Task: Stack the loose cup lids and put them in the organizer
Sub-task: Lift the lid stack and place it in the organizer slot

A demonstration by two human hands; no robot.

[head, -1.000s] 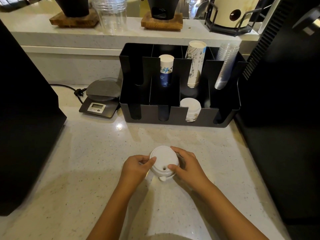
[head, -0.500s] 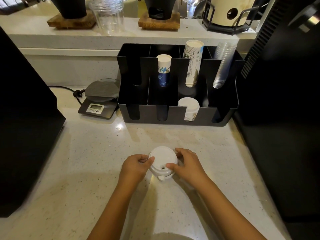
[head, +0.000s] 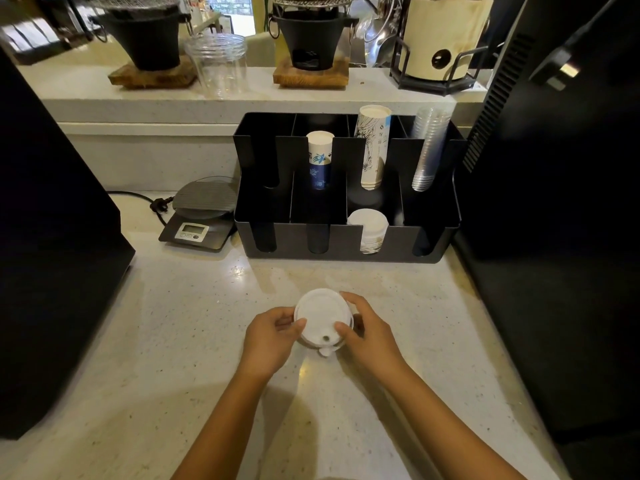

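Note:
A stack of white cup lids (head: 320, 317) sits on the pale counter in front of me, sip hole facing me. My left hand (head: 268, 336) grips its left side and my right hand (head: 367, 332) grips its right side, thumbs on top. Behind it stands the black organizer (head: 346, 242). Its front row holds a stack of white lids (head: 369, 225) in the third slot. The back row holds a blue-and-white paper cup stack (head: 319, 161), a tall white paper cup stack (head: 373, 147) and clear plastic cups (head: 429, 147).
A digital scale (head: 201, 216) with a cord sits left of the organizer. Large black machines flank the counter at left (head: 52, 237) and right (head: 554, 202). A raised shelf behind carries a clear jar (head: 218, 64), two black stoves on wooden boards and a cream canister.
Both hands stay on the lid stack. The stack has shifted slightly away from me and my fingers have adjusted around it. The camera view has tilted a little.

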